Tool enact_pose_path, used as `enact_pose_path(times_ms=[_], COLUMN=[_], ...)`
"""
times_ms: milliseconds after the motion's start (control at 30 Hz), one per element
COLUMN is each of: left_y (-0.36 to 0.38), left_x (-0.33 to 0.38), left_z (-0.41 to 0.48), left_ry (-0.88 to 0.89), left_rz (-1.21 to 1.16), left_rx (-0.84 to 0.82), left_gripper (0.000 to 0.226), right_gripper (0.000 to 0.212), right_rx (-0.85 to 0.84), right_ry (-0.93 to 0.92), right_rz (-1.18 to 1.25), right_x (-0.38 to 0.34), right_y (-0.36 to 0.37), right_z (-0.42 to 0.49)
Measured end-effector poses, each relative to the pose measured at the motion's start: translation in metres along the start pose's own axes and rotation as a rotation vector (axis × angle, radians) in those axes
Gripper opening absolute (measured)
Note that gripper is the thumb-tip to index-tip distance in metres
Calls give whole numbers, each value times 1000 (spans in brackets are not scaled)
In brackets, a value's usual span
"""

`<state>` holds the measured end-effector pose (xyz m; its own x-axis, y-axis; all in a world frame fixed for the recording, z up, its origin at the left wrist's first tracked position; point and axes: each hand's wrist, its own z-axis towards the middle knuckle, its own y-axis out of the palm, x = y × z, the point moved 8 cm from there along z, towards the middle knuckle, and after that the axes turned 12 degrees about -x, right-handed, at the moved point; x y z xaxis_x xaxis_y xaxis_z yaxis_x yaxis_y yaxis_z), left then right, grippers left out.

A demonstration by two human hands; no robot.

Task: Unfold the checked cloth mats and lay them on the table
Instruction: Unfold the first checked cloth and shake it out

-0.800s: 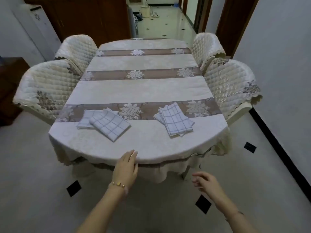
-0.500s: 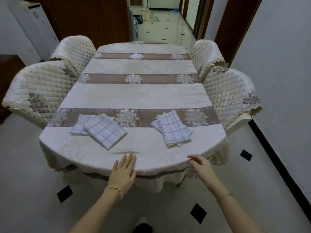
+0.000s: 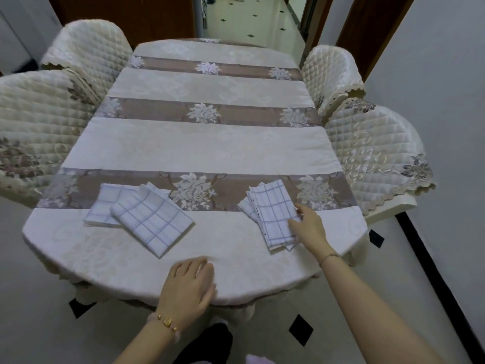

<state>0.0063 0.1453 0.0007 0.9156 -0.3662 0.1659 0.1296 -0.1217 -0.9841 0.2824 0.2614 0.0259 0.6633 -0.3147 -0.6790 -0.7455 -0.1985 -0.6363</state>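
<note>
Folded white cloth mats with a blue check lie in two small heaps near the front of the table [image 3: 210, 151]. The left heap [image 3: 147, 214] has one mat slanted over another. The right stack of mats [image 3: 273, 214] lies fanned out, and my right hand [image 3: 307, 227] rests on its right edge with fingers touching the top mat. Whether it grips the mat I cannot tell. My left hand [image 3: 187, 285] lies flat, palm down, on the tablecloth at the front edge, holding nothing.
The table wears a cream and brown flowered cloth. Quilted chairs stand on both sides: two on the left [image 3: 39, 122] and two on the right [image 3: 375, 153]. A grey wall [image 3: 446, 101] runs close along the right. A doorway opens beyond the far end.
I have come closer to the table. My right hand moved from the table's front edge up onto the right stack of mats. My left hand stays at the front edge.
</note>
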Motion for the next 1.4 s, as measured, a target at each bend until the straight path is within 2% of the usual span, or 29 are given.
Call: enact_pose_path(times_ms=[67,167,267,367,467,600,667,733,833,900,933,1100,1200,1400], left_y=[-6,-9,-2,9,16,7,-14,-38,-45,-48,-52,-67,-67,-63], left_x=[-3,-6,-12,-16,-16,-17,-13,-10,9,21,24,21,19,9], left_z=[15,40,60,71,72,77,84,92,104,111,113,115,115,118], left_ry=[15,26,-12,-64,-66,-88,-117,-197,-327,-372,-383,-390,-432,-535], left_rz=[2,3,16,5,-23,-119,-328,-742,-1530,-1870,-1942,-1827,-1783,-1706], left_rx=[7,-8,-109,-252,-288,-219,-120,-75,-218,-244,-234,-70,-12,76], left_gripper=[34,36,42,49,50,48,46,42,43,45,41,20,15,13], right_gripper=[35,39,42,31,19,15,17,19,23,18,14,14,15,47], right_rx=[30,46,59,70,60,31,-4,-52,-102,-129,-144,-204,-230,-232], right_ry=[10,58,95,127,148,35,-35,-88,-91,-85,-81,-39,-33,-46], right_rz=[-13,-47,-39,-12,107,422,556,644,777,833,854,848,817,684], right_x=[-2,5,13,14,14,-7,-25,-38,-44,-46,-46,-42,-46,-55], right_y=[0,2,5,2,-3,-13,-17,-18,-15,-11,-8,4,10,20], right_z=[4,9,11,10,9,2,-5,-9,-8,-5,-5,-2,-4,-8])
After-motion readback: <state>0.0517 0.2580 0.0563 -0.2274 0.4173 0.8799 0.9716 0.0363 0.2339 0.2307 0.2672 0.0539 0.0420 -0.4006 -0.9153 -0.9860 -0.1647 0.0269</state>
